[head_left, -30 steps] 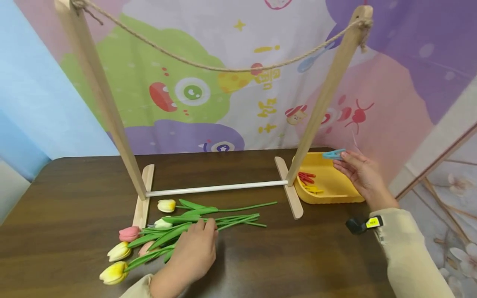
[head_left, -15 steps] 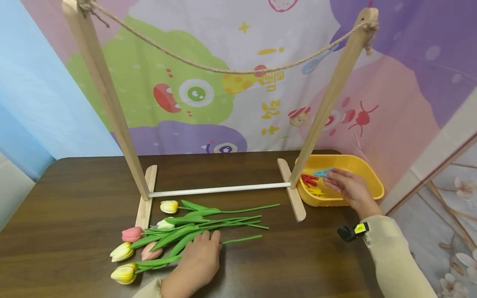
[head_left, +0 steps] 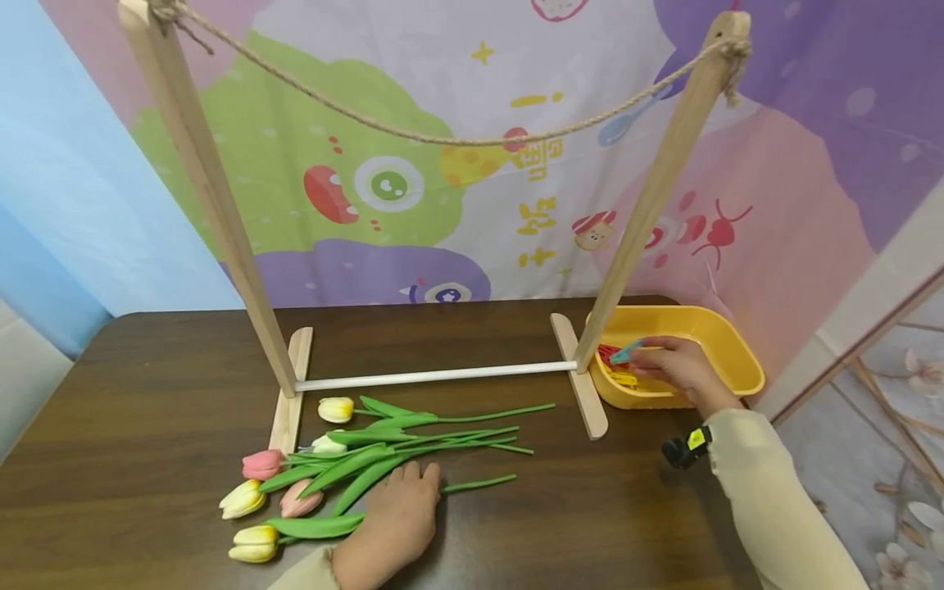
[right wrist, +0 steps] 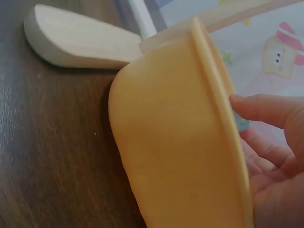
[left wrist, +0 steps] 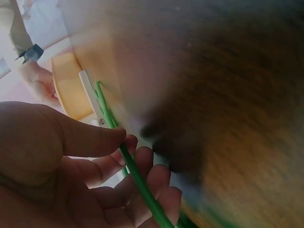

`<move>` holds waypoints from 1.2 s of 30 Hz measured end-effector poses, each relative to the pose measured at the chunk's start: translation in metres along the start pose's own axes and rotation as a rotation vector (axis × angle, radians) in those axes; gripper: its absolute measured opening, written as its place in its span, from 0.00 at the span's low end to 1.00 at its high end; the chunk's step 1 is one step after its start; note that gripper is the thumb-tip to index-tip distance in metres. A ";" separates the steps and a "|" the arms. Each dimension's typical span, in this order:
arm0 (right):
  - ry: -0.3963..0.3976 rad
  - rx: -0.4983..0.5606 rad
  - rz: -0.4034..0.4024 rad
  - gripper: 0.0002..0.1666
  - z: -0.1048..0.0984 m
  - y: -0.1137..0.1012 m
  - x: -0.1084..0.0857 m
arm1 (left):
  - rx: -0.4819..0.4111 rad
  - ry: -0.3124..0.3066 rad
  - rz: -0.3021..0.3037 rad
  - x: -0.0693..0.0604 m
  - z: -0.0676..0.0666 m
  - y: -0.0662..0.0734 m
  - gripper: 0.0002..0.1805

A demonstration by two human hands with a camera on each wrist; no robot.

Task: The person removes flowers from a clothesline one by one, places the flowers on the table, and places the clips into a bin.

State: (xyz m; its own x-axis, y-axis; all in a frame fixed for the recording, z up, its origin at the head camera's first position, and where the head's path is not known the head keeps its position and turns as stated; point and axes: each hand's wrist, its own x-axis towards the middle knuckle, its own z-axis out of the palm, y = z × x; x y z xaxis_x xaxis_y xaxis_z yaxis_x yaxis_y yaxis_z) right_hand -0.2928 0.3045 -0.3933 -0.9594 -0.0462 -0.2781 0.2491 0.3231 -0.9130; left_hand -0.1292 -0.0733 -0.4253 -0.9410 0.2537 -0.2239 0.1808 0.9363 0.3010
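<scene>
In the head view my left hand (head_left: 394, 520) is at the near side of several artificial tulips. Its thumb and fingers pinch the green stem (left wrist: 137, 178) of the nearest yellow tulip (head_left: 254, 543), as the left wrist view shows. My right hand (head_left: 682, 370) reaches into the yellow basin (head_left: 726, 344), holding a light blue clothespin (head_left: 625, 352) between thumb and fingers. Red clothespins (head_left: 607, 353) and yellow clothespins (head_left: 624, 379) lie just below it in the basin. From the right wrist the basin wall hides most of the blue clothespin.
A wooden frame with two posts (head_left: 243, 270) and a white bottom bar (head_left: 435, 377) stands behind the flowers. Twine (head_left: 398, 129) sags between the post tops. Pink tulips (head_left: 262, 465) and other yellow ones lie on the dark wooden table (head_left: 147, 410). A printed cloth (head_left: 472, 221) hangs behind.
My right hand has come down and left into the basin with the blue clothespin. My left hand has slid slightly right, drawing the nearest yellow tulip along and apart from the others.
</scene>
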 end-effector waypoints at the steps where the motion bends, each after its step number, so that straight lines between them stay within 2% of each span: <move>1: -0.002 -0.038 0.001 0.37 0.001 0.000 0.001 | -0.002 0.000 -0.004 0.000 0.000 0.000 0.04; 7: -0.001 -0.191 0.020 0.33 0.006 0.000 0.006 | -0.010 -0.009 -0.045 0.003 -0.001 0.000 0.11; 15: -0.004 -0.401 0.043 0.31 0.010 0.000 0.009 | -0.002 -0.001 -0.066 0.001 -0.003 0.000 0.13; 21: -0.003 -0.496 0.049 0.31 0.010 -0.001 0.006 | -0.004 -0.019 -0.072 0.002 -0.004 0.000 0.17; 26: 0.004 -0.546 0.053 0.32 0.007 -0.002 0.001 | -0.007 -0.018 -0.078 0.003 -0.005 0.002 0.16; 32: 0.028 -0.612 0.014 0.31 0.005 -0.002 -0.005 | -0.006 0.025 -0.061 0.001 -0.004 0.000 0.11; 36: 0.074 -0.686 -0.029 0.29 0.005 -0.009 -0.014 | -0.006 0.124 -0.028 -0.003 -0.002 -0.004 0.07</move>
State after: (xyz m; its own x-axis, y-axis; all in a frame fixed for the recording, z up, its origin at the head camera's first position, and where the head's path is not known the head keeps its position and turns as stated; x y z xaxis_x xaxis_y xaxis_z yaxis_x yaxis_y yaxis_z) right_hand -0.2807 0.2976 -0.3821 -0.9771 -0.0074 -0.2128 0.1064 0.8488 -0.5179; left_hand -0.1279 -0.0787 -0.4241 -0.9739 0.1953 -0.1158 0.1528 0.9411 0.3016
